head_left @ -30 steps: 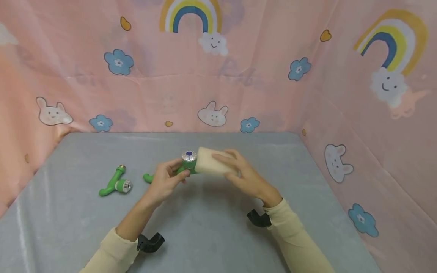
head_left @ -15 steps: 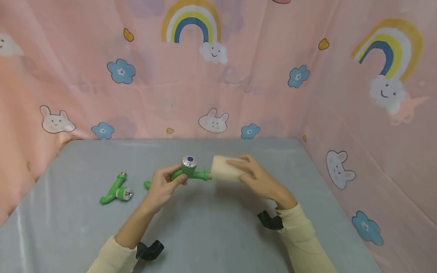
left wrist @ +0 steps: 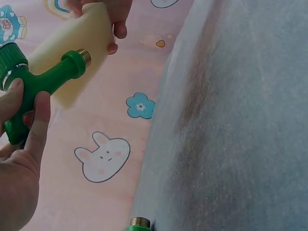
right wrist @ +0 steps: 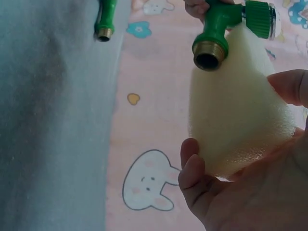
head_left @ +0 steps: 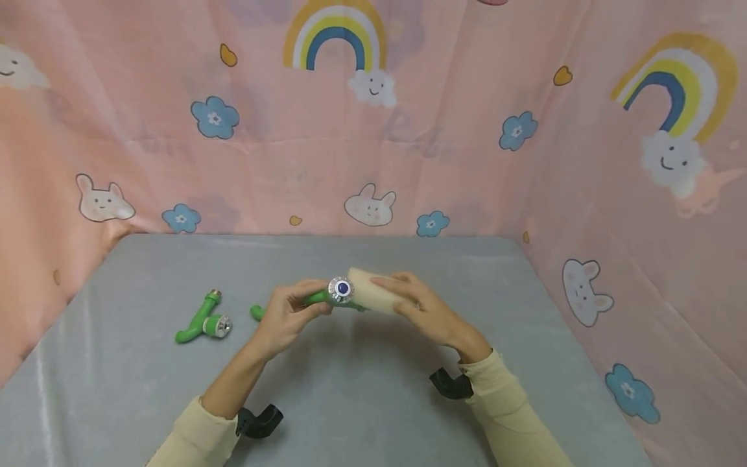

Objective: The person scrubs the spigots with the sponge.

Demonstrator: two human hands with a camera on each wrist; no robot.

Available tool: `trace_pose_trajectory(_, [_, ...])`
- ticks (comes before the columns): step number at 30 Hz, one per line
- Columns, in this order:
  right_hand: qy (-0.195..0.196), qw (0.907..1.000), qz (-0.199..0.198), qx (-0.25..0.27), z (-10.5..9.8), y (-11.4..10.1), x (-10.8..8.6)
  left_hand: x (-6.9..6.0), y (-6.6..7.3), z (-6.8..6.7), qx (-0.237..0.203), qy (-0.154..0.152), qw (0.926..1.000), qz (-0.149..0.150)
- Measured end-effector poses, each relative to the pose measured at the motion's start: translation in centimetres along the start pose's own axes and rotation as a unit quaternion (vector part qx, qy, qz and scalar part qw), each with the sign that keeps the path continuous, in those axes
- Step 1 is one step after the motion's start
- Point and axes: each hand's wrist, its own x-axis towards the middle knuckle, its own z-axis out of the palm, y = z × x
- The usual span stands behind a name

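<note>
Green tap (head_left: 341,292): left grip (head_left: 283,318) is pinching it above the worktop (head_left: 373,402), threaded end (left wrist: 79,62) pointing toward right grip (head_left: 434,314), which is holding the sponge (head_left: 373,295) just behind the tap; contact unclear.

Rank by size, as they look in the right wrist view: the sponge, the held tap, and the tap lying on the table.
1. Sponge
2. Held tap
3. Other tap, only partly in view
</note>
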Motion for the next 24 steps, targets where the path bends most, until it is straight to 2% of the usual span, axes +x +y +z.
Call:
trace_pose_trajectory(5, [-0.010,0.9997,0.020,-0.002,-0.4,0.2,-0.1,-0.1,0.1,-0.2,-0.009,0.005,0.9999,-0.007])
trace_pose_trajectory(10, [-0.007,0.9995,0.030,0.001,-1.1,0.2,-0.5,0.0,0.3,-0.3,-0.025,0.006,0.9997,0.006])
trace_pose_trajectory(15, [-0.006,0.9990,0.043,0.005,-1.7,0.3,-0.8,-0.1,0.2,-0.4,-0.041,0.025,0.9988,0.009])
trace_pose_trajectory(19, [-0.007,0.9992,0.039,0.003,-2.3,0.7,-1.0,0.0,0.1,-0.4,-0.057,0.070,0.9952,-0.039])
trace_pose_trajectory(24, [0.023,0.9996,0.013,-0.007,-2.6,0.6,-1.0,0.5,0.0,-0.5,-0.089,0.132,0.9812,-0.109])
